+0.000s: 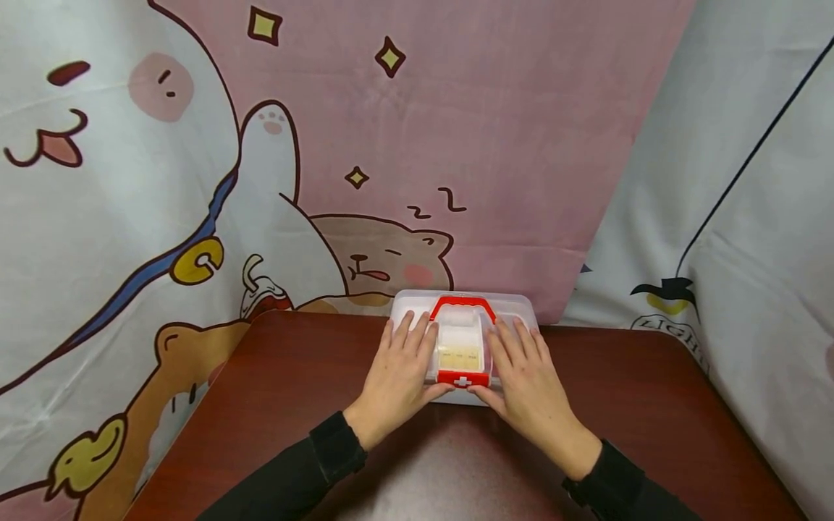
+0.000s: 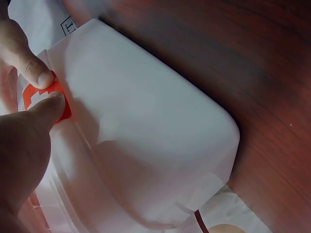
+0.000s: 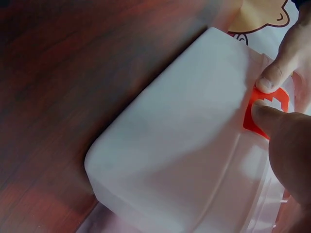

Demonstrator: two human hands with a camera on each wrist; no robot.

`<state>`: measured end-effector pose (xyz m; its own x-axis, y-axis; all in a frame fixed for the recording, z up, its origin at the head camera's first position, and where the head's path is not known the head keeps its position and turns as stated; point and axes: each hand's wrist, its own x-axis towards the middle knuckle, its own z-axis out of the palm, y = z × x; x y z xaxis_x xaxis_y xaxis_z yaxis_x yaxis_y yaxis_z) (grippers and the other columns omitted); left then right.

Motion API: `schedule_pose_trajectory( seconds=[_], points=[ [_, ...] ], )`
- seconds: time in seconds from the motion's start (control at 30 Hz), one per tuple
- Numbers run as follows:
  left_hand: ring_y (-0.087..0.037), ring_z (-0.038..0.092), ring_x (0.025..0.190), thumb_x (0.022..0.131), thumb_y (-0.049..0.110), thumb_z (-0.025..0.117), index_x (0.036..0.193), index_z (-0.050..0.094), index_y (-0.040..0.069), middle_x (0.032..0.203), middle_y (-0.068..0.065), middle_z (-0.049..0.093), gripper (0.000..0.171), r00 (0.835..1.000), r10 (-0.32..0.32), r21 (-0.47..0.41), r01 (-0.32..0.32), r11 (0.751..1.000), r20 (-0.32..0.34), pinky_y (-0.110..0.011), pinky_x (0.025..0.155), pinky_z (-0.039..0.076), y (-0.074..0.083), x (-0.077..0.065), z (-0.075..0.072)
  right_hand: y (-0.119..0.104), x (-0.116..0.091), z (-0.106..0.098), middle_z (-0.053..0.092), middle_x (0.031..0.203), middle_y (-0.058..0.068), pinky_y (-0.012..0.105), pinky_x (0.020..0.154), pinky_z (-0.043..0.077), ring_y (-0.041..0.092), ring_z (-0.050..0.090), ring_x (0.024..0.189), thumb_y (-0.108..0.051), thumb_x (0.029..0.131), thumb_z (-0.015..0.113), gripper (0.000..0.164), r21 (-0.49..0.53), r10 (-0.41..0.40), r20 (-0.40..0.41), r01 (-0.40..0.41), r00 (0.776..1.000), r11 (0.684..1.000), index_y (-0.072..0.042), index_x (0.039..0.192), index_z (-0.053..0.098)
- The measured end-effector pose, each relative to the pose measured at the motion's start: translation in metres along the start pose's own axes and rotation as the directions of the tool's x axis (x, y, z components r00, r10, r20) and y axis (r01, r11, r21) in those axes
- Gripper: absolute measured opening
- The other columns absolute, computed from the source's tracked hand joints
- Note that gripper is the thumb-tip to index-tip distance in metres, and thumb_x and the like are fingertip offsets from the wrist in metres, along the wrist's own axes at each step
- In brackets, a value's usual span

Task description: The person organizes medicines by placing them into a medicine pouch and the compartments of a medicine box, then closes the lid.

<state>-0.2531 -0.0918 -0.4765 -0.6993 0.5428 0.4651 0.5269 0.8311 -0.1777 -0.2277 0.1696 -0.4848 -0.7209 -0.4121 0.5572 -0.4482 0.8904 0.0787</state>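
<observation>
A white plastic first-aid box point(image 1: 519, 307) with a translucent lid stands at the table's far edge. Its red carry handle point(image 1: 464, 299) lies on top, and a red latch point(image 1: 463, 379) with a white cross sits at the front. My left hand point(image 1: 399, 375) rests on the lid's left side, fingers straight, while my right hand point(image 1: 539, 385) lies likewise on the right. Both thumbs touch the latch point(image 3: 249, 121), as the wrist views show up close. Between the hands, pale yellow packets point(image 1: 460, 358) show through the lid. The box's smooth front wall point(image 2: 141, 107) faces me.
The box stands on a dark reddish-brown table point(image 1: 625, 405). A pink and white cartoon-printed cloth point(image 1: 508, 145) hangs behind the far edge, and pale cloth also hangs along the sides.
</observation>
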Motion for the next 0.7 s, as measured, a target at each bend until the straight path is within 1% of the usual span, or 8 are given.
schedule_pose_trajectory(
  seconds=[0.1, 0.23, 0.4, 0.53, 0.63, 0.7],
  points=[
    [-0.042, 0.051, 0.156, 0.084, 0.073, 0.083, 0.162, 0.049, 0.006, 0.164, -0.016, 0.058, 0.108, 1.0, 0.002, 0.012, -0.002, 1.0, 0.0, -0.065, 0.128, 0.04, 0.0003, 0.0004, -0.0002, -0.0002, -0.0003, -0.0001, 0.056, 0.16, 0.027, 0.073, 0.122, 0.042, 0.055, 0.049, 0.15, -0.059, 0.076, 0.096, 0.107, -0.008, 0.001, 0.006, -0.001, 1.0, 1.0, -0.001, 0.157, 0.056],
    [-0.042, 0.05, 0.157, 0.085, 0.074, 0.082, 0.163, 0.048, 0.006, 0.166, -0.016, 0.056, 0.109, 1.0, 0.0, 0.021, 0.0, 1.0, 0.015, -0.063, 0.129, 0.04, -0.0002, 0.0009, -0.0002, 0.0005, 0.0001, 0.001, 0.056, 0.16, 0.027, 0.072, 0.122, 0.042, 0.055, 0.05, 0.149, -0.06, 0.077, 0.096, 0.107, -0.005, -0.003, 0.006, 0.003, 1.0, 1.0, -0.001, 0.157, 0.056],
    [-0.042, 0.049, 0.157, 0.085, 0.074, 0.082, 0.164, 0.047, 0.006, 0.169, -0.016, 0.053, 0.109, 1.0, -0.001, 0.015, 0.001, 1.0, 0.023, -0.062, 0.13, 0.039, -0.001, 0.0015, 0.0007, 0.0028, 0.0013, 0.0025, 0.057, 0.159, 0.026, 0.072, 0.121, 0.043, 0.054, 0.051, 0.149, -0.059, 0.075, 0.097, 0.109, 0.014, -0.003, -0.012, 0.004, 1.0, 1.0, -0.001, 0.157, 0.056],
    [-0.042, 0.049, 0.157, 0.085, 0.075, 0.081, 0.164, 0.046, 0.007, 0.169, -0.016, 0.053, 0.11, 1.0, 0.004, 0.024, -0.004, 1.0, 0.022, -0.061, 0.131, 0.038, -0.0025, 0.0042, 0.0018, 0.0057, 0.0028, 0.0032, 0.059, 0.158, 0.025, 0.073, 0.121, 0.042, 0.054, 0.05, 0.15, -0.057, 0.073, 0.099, 0.108, 0.023, -0.006, -0.025, 0.007, 1.0, 1.0, -0.001, 0.156, 0.057],
    [-0.042, 0.048, 0.158, 0.087, 0.077, 0.078, 0.165, 0.046, 0.007, 0.168, -0.015, 0.054, 0.109, 0.999, 0.011, 0.022, -0.012, 1.0, 0.034, -0.061, 0.13, 0.039, -0.0051, 0.0076, 0.0021, 0.0081, 0.0046, 0.0033, 0.058, 0.159, 0.025, 0.073, 0.122, 0.041, 0.053, 0.048, 0.152, -0.058, 0.074, 0.098, 0.107, 0.026, -0.002, -0.006, 0.002, 1.0, 1.0, -0.001, 0.156, 0.058],
    [-0.041, 0.047, 0.16, 0.09, 0.077, 0.075, 0.165, 0.047, 0.007, 0.17, -0.015, 0.052, 0.107, 0.998, 0.014, -0.013, -0.013, 1.0, 0.059, -0.061, 0.13, 0.039, -0.0079, 0.0098, -0.0005, 0.0097, 0.0063, 0.0021, 0.056, 0.162, 0.024, 0.073, 0.124, 0.04, 0.052, 0.046, 0.154, -0.058, 0.077, 0.096, 0.105, 0.041, 0.01, 0.023, -0.011, 1.0, 0.999, -0.002, 0.157, 0.057]
  ],
)
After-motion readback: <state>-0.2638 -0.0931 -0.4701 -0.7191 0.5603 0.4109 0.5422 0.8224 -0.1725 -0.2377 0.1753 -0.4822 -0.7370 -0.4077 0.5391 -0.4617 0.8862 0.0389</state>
